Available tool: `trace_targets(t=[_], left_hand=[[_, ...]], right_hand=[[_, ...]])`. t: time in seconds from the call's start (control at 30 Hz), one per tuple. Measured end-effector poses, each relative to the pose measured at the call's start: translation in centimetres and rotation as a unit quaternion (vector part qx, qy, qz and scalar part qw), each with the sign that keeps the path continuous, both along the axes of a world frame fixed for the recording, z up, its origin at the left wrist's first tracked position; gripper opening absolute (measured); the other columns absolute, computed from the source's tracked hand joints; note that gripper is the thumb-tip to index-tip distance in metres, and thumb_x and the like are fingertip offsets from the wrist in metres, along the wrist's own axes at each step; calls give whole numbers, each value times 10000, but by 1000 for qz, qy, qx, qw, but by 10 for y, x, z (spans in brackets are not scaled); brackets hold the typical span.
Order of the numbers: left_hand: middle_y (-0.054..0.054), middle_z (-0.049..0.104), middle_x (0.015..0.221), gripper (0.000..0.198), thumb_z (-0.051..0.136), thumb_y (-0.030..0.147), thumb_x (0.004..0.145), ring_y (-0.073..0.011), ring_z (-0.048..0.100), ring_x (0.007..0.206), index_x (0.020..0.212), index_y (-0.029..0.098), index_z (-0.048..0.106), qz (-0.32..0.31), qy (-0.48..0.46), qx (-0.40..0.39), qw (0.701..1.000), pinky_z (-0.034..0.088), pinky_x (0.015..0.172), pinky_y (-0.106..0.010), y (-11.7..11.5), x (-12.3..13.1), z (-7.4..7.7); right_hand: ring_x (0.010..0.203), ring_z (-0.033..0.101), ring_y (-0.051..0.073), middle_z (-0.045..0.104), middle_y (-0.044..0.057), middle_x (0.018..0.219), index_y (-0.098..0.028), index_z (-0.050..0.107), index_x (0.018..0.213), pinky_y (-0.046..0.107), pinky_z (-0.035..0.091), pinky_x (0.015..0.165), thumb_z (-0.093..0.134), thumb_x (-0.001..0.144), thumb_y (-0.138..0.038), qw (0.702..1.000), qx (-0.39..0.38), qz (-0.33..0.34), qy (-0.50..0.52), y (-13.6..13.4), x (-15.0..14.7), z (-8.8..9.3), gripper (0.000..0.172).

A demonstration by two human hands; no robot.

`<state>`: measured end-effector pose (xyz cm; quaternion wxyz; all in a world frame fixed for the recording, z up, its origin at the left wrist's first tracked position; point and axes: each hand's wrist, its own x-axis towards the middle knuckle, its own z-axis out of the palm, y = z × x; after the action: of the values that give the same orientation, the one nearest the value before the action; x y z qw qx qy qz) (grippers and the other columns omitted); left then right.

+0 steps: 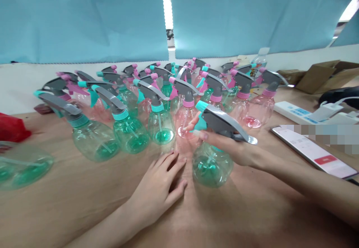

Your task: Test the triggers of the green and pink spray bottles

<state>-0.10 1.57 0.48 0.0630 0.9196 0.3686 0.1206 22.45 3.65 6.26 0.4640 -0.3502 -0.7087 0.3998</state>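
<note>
My right hand [224, 145] grips the neck of a green spray bottle [212, 166] just under its grey trigger head [224, 123], which has a teal nozzle. The bottle stands upright on the wooden table [84, 203], in front of the others. My left hand [161, 182] lies flat on the table just left of this bottle, fingers stretched out, holding nothing. Behind them stand several green and pink spray bottles [159, 106] with grey trigger heads, packed in rows.
A phone [314, 151] lies at the right by my forearm, with a white power strip [297, 113] and cardboard boxes [322, 74] behind it. A red bag [11, 128] and a green bottle on its side [22, 166] are at the left edge. Blue curtains hang behind.
</note>
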Motion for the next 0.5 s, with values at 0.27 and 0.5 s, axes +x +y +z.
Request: trace_targets(t=[0.27,0.5], left_hand=[[-135,481,1390,420,492,328,938,-310,396,1300,1333,188,492,-3,7,5,1000,380,1015,-503,1,-1,-1],[-141,467,1397,418,490,324,940,-311,398,1292,1334,185,483,-3,11,10,1000,388,1004,-498,1,0,-1]], right_hand=[[600,409,85,445,-42,707,-213,480,739,231,394,555,610,844,-328,997,13,-45,-56,-4,3,2,203],[746,543,112,588,-13,901,-233,567,965,269,461,711,604,857,-266,999,13,32,16,2,0,2,119]])
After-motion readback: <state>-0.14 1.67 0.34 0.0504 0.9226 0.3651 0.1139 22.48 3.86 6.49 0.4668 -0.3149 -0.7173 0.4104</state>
